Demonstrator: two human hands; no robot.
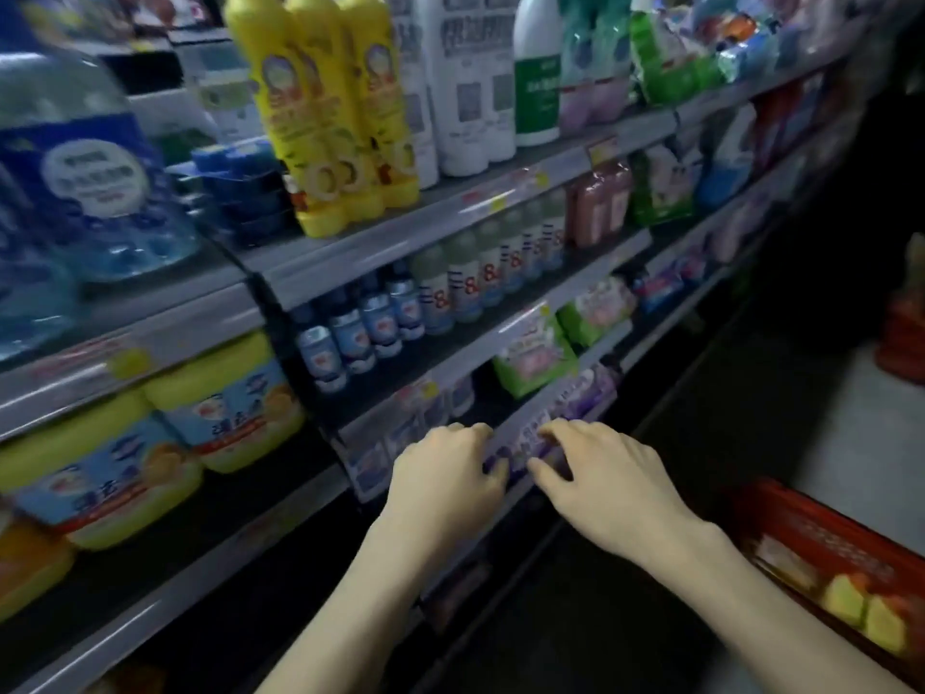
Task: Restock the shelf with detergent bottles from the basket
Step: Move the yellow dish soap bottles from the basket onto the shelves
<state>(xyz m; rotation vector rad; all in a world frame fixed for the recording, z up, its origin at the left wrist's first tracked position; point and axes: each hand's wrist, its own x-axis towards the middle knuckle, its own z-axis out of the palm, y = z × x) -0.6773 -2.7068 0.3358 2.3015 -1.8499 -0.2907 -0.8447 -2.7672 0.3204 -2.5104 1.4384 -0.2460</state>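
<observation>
Gripping a purple pack (519, 444) low in the shelf unit (400, 232), left hand (445, 470) and right hand (605, 475) curl their fingers round it, red basket (821, 535) nearby.

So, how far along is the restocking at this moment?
Done: the upper shelves look full, for example the yellow bottles. In hand: the left hand and the right hand grip a purple pack at a low shelf. Left: the red basket beside holds yellow-topped items, blurred, to be shelved.

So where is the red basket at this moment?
Head view, lower right: the red basket sits low in the aisle, just right of the person's right forearm, across from the shelves.
</observation>
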